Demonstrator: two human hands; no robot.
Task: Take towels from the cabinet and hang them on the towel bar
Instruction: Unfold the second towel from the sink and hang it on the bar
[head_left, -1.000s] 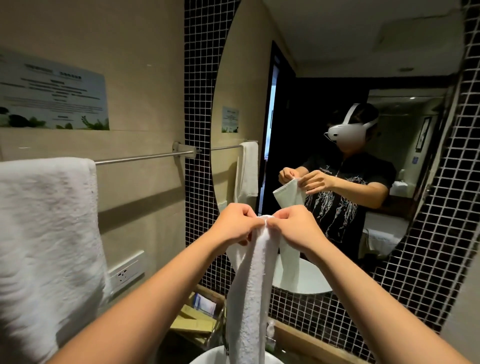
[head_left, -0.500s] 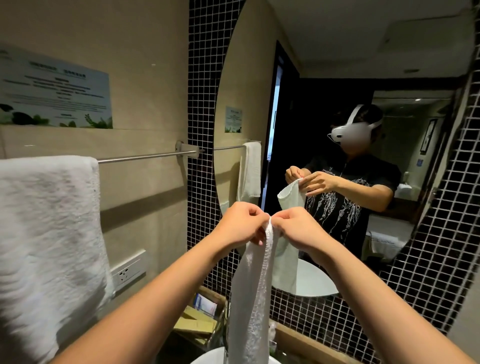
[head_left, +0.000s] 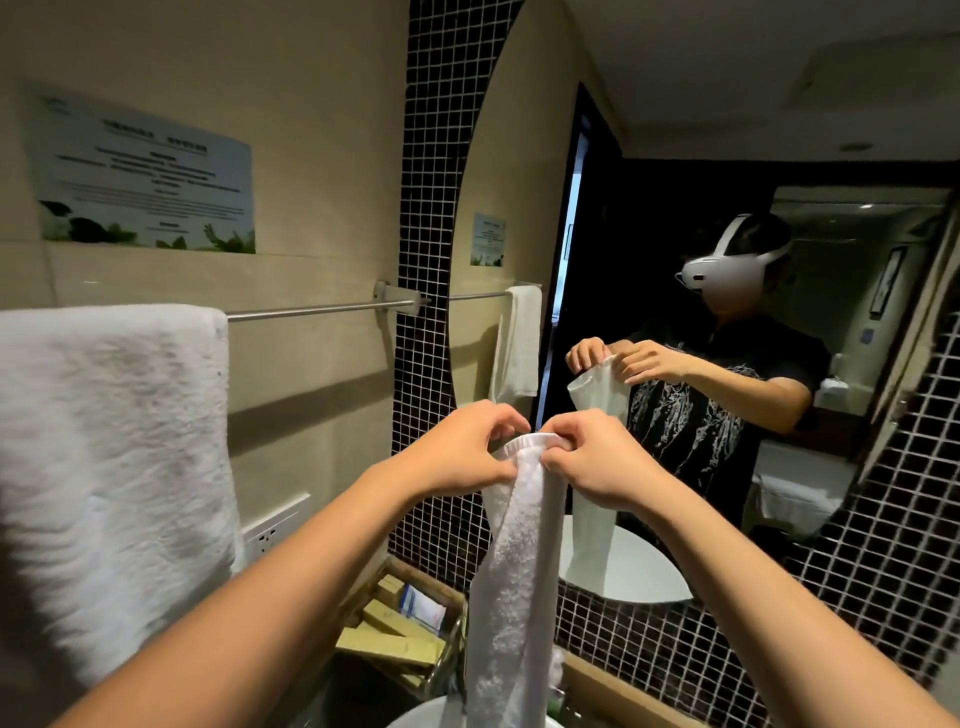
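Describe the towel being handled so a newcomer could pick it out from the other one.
Start at the round mirror on the black mosaic wall. Just before it, the left hand and right hand pinch the narrow white towel, which dangles freely, unlike the wide towel draped over the towel bar.

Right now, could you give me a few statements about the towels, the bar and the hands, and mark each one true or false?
1. Both hands pinch the top edge of the small towel. True: the left hand and right hand grip it side by side.
2. The bar holds no towel. False: a big towel hangs over its left part.
3. The small towel hangs down in front of the mirror. True.
4. The small towel already touches the bar. False: it is held apart from it, to the right.
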